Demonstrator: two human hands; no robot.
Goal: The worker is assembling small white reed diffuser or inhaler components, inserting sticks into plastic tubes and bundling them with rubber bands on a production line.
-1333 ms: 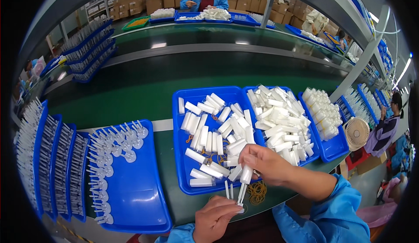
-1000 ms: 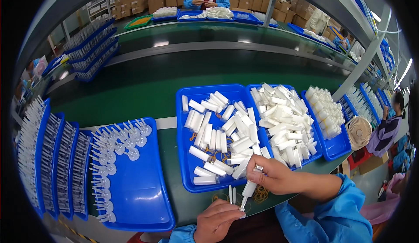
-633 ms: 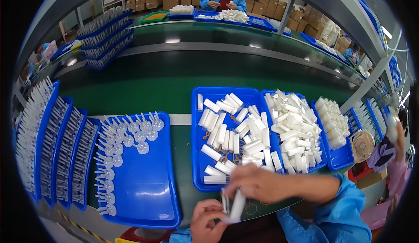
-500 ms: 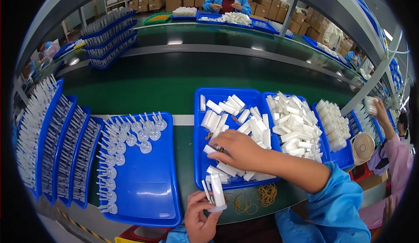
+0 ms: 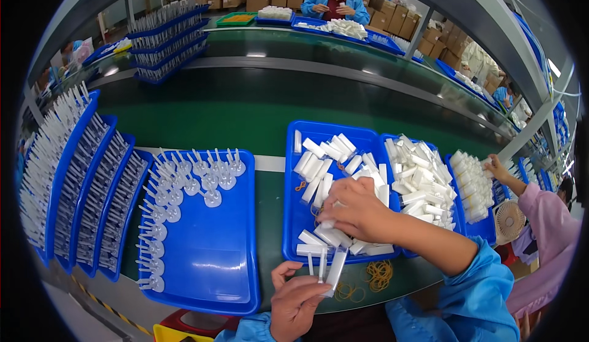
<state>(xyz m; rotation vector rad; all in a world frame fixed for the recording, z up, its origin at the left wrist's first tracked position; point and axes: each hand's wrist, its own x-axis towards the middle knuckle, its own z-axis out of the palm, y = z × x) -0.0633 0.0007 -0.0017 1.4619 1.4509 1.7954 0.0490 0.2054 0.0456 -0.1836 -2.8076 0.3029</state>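
My left hand [image 5: 296, 302] is closed around a white rectangular piece [image 5: 335, 273] in a clear sleeve, tilted to the right, with thin white prongs standing beside it; its lower end is partly hidden by my fingers. Just beyond it, my right hand [image 5: 359, 210] reaches over a blue tray [image 5: 294, 219] of loose white rectangular blocks [image 5: 339, 148]. Its fingers are curled down, and the tips pinch a white block [image 5: 328, 225], partly covered by the hand. A tray [image 5: 211, 262] to the left holds clear round-based pieces [image 5: 173, 212] with upright prongs, along its left and far sides.
Stacked trays [image 5: 76, 176] of pronged pieces lean at far left. Further right stand a tray of white blocks [image 5: 420, 176], a tray of wrapped white pieces [image 5: 472, 185] and a small fan [image 5: 509, 219]. Rubber bands [image 5: 379, 274] lie near me. Co-workers sit across the belt and at right.
My right hand has moved right and nearer to me within the block tray. The piece in my left hand has moved right and now tilts. The co-worker's arm at right has lowered toward the wrapped pieces.
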